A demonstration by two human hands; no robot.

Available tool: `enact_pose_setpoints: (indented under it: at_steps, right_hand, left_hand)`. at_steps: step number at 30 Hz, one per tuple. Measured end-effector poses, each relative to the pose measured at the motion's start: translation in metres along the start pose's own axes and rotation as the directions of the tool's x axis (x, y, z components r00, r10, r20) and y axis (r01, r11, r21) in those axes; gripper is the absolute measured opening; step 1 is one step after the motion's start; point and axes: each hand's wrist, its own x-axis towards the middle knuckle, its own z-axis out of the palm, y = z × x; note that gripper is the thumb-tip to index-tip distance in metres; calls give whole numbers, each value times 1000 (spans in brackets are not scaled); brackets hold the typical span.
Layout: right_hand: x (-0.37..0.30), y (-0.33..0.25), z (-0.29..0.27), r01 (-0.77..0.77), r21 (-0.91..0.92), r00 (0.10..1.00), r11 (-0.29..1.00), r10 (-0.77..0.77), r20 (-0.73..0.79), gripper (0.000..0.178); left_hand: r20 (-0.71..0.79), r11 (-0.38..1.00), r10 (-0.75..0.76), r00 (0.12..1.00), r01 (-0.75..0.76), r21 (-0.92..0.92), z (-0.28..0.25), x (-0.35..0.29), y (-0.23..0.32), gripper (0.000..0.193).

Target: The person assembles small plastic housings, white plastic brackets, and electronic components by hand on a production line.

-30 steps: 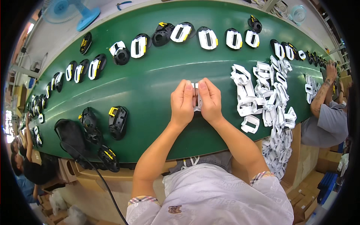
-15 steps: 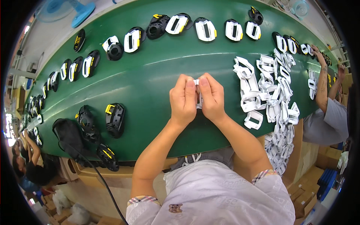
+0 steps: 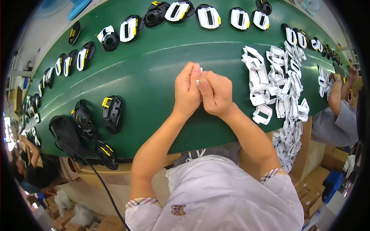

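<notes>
Above the green table [image 3: 146,88], my left hand [image 3: 187,90] and my right hand [image 3: 217,93] are pressed together, both closed around one small white plastic piece [image 3: 198,82]. Only slivers of that piece show between the fingers; its full shape is hidden. My right thumb points up against it, and the right fingers curl over beside the left ones. Nearest to my right hand lies a loose pile of white plastic frames [image 3: 263,110]. Off to the left of my hands sits a black plastic shell with a yellow clip [image 3: 112,115].
More black shells [image 3: 81,115] and a black padded item with a cord [image 3: 63,133] lie at the left. Black-and-white assemblies [image 3: 208,17] line the far side. White frames [image 3: 287,144] spill over the near right edge. A co-worker in grey [image 3: 334,127] works at the right.
My hands have drawn tighter together and the right one has turned, covering most of the white piece. The co-worker's arm at the right has pulled back from the far row. The view has shifted slightly.
</notes>
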Motion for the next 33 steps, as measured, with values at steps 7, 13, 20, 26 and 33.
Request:
enact_pose_setpoints:
  at_steps: [7,13,20,26,33]
  right_hand:
    - [-6,-1,-6,-335,286,937,898,349,2,32]
    - [-6,-4,-1,-421,334,898,844,440,19,34]
    - [-11,6,5,-540,400,813,740,582,21,36]
    - [0,0,5,-489,488,835,723,550,22,34]
    - [-8,23,2,-554,272,826,787,561,62,22]
  left_hand:
    - [2,994,70,998,-70,89,5,-11,14,28]
    - [-16,949,219,976,-209,235,2,-9,20,26]
    - [63,791,463,884,-444,421,4,-12,7,25]
    - [5,992,-40,999,39,123,-6,-1,20,26]
    - [-154,718,341,928,-151,680,-51,131,24,35]
